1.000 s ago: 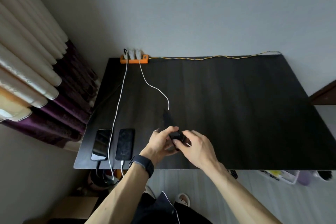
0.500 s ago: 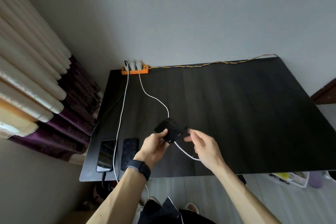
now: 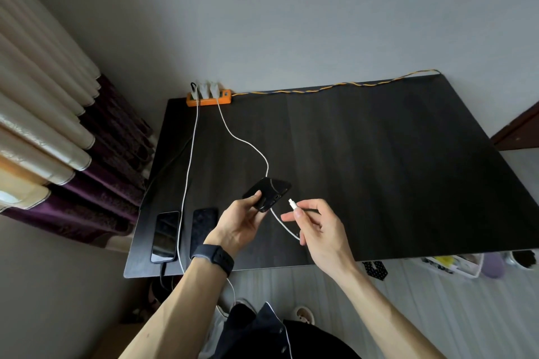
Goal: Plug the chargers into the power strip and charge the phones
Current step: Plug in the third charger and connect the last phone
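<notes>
Dark table [image 3: 379,169] — left grip [image 3: 236,224] clamps phone [image 3: 269,194], right grip [image 3: 320,230] pinches plug [image 3: 292,203] — port [image 3: 275,198] murky.

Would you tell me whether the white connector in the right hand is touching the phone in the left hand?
Apart. The head view shows a gap of dark table between the white connector and the phone.

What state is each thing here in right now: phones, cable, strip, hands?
Held phone: above the table, unplugged.
White cable plug: unplugged, near held phone.
Left hand: grips the held phone.
Right hand: pinches the white cable plug.
Power strip: chargers plugged in.
Leftmost phone: flat, black cable at near end.
Neighbouring phone: flat.
</notes>
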